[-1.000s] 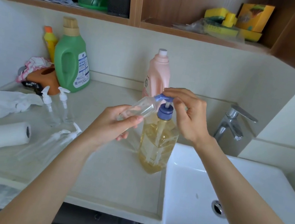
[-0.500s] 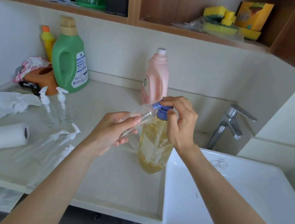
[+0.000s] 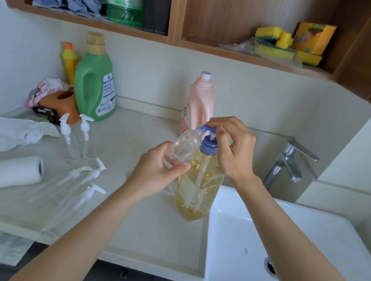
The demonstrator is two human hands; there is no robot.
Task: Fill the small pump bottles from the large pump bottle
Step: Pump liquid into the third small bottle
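A large clear bottle of yellow liquid [image 3: 198, 189] with a blue pump head [image 3: 208, 141] stands on the counter beside the sink. My right hand [image 3: 232, 148] sits on top of the pump, fingers curled over it. My left hand [image 3: 159, 172] grips a small clear bottle [image 3: 185, 144] without its cap, tilted so its mouth meets the blue spout. Two small pump bottles [image 3: 76, 139] stand upright further left, and several more [image 3: 69, 184] lie flat on the counter.
A white sink [image 3: 283, 254] with a chrome tap [image 3: 288, 162] is on the right. A pink bottle [image 3: 198, 103], green jug [image 3: 96, 81], paper towel roll [image 3: 2, 173] and crumpled tissue [image 3: 6, 132] share the counter. Shelves above hold cloths and sponges.
The pump head was pressed down half a second ago and now stands raised again under my right hand. My left hand keeps the small bottle at the spout.
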